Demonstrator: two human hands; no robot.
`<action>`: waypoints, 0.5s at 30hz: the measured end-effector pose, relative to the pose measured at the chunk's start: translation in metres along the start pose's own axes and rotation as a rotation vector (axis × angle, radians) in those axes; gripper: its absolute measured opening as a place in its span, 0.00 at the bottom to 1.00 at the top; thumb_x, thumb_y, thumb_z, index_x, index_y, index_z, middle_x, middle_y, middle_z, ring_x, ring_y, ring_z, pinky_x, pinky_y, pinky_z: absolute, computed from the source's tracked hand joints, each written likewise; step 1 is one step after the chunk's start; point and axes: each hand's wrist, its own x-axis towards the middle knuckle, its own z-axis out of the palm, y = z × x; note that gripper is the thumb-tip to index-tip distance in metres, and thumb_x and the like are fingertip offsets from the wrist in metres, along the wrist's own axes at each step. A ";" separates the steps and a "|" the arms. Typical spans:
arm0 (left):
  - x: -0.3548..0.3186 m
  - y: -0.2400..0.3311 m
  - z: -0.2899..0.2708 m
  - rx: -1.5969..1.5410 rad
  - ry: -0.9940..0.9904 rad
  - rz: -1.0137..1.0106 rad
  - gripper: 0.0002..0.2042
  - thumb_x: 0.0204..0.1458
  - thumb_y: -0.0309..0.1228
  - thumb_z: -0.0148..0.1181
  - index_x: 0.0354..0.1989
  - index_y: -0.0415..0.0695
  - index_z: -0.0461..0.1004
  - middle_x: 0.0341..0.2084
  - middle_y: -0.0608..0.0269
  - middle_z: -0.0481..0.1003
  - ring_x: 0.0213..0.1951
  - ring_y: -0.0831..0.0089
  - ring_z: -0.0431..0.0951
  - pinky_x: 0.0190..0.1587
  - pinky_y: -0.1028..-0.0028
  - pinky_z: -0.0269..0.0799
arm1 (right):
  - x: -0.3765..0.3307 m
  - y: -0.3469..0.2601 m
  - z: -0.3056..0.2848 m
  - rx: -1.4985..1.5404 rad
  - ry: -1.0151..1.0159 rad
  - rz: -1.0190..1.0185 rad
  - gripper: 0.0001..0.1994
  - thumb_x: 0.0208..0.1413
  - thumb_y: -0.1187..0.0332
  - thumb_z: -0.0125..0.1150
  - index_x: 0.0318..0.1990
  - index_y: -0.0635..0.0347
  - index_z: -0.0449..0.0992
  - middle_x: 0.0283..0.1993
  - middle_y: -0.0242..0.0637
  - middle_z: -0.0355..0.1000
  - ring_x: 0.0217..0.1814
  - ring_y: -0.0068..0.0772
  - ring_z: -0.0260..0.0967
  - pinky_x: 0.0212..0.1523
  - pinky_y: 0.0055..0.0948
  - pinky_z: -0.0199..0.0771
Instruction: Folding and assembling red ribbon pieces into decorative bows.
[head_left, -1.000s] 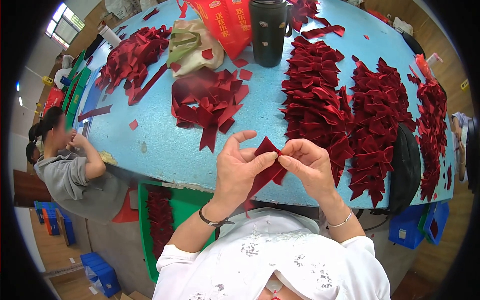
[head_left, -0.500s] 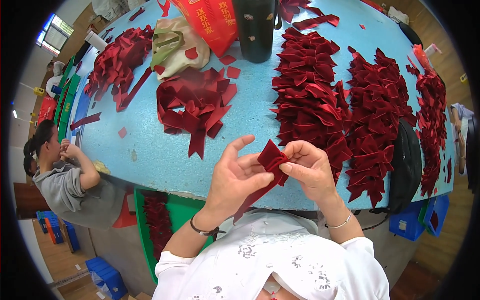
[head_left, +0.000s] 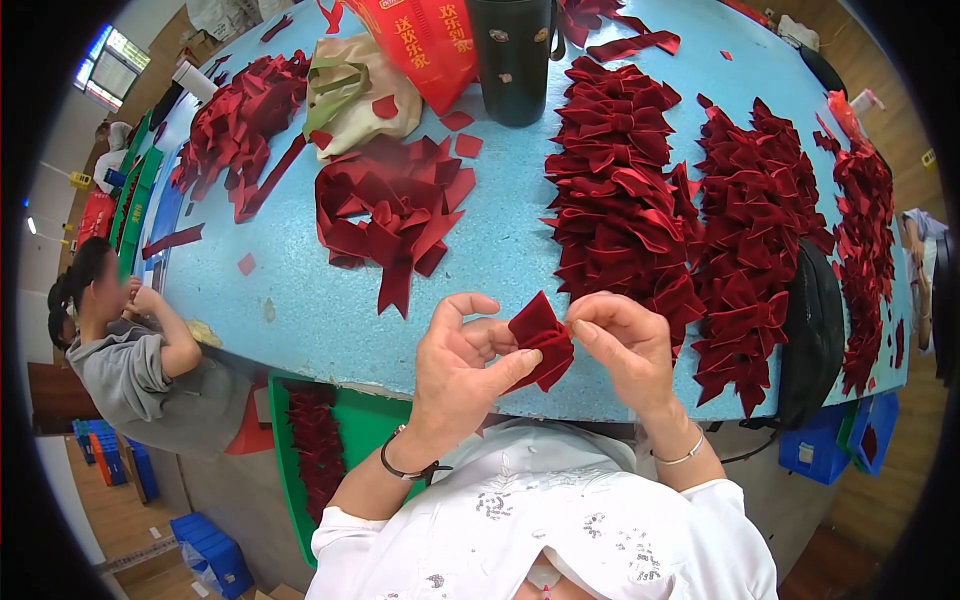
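Just above the table's front edge, my left hand (head_left: 462, 362) pinches a dark red velvet ribbon bow (head_left: 541, 338) between thumb and fingers. The bow has a gathered middle and a pointed end sticking up. At its right side my right hand (head_left: 625, 345) is closed, thumb against index finger, by the bow's edge; what it pinches is too small to make out. Beyond my hands lies a loose heap of cut velvet ribbon (head_left: 395, 205). Rows of velvet bows (head_left: 615, 170) are stacked to the right.
On the blue table (head_left: 300, 300) stand a dark tumbler (head_left: 512, 65), a red bag (head_left: 415, 45) and a cream cloth bag (head_left: 375, 110). A black bag (head_left: 812, 330) hangs at the right edge. A green crate (head_left: 365, 425) holding bows sits below; a person in grey (head_left: 150, 370) is at left.
The bow has turned in my left hand, and its long hanging tail no longer shows below. My right fingers have shifted slightly away to the bow's right edge.
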 end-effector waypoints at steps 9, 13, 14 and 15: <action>-0.005 0.003 0.000 0.165 -0.080 0.015 0.24 0.44 0.15 0.62 0.48 0.36 0.57 0.33 0.51 0.77 0.36 0.73 0.76 0.41 0.74 0.74 | 0.010 -0.022 -0.007 -0.601 -0.239 -0.433 0.10 0.42 0.82 0.64 0.36 0.65 0.78 0.30 0.38 0.72 0.32 0.28 0.69 0.32 0.24 0.68; -0.007 0.006 0.003 0.166 -0.094 -0.018 0.24 0.44 0.15 0.62 0.48 0.37 0.57 0.34 0.51 0.77 0.36 0.73 0.77 0.41 0.74 0.74 | 0.012 -0.023 -0.013 -0.637 -0.382 -0.430 0.11 0.42 0.82 0.65 0.37 0.64 0.77 0.30 0.38 0.72 0.31 0.29 0.69 0.32 0.26 0.69; -0.007 0.006 0.003 0.155 -0.099 -0.030 0.24 0.44 0.15 0.62 0.49 0.37 0.57 0.35 0.51 0.77 0.36 0.73 0.77 0.41 0.74 0.74 | 0.011 -0.025 -0.014 -0.592 -0.405 -0.373 0.11 0.42 0.81 0.65 0.37 0.64 0.77 0.30 0.37 0.71 0.30 0.30 0.69 0.32 0.26 0.69; -0.007 0.005 0.003 0.157 -0.099 -0.036 0.24 0.44 0.15 0.62 0.49 0.37 0.57 0.35 0.51 0.77 0.36 0.73 0.77 0.41 0.74 0.74 | 0.010 -0.026 -0.015 -0.547 -0.428 -0.317 0.11 0.42 0.81 0.65 0.36 0.63 0.76 0.29 0.37 0.71 0.30 0.30 0.69 0.32 0.27 0.69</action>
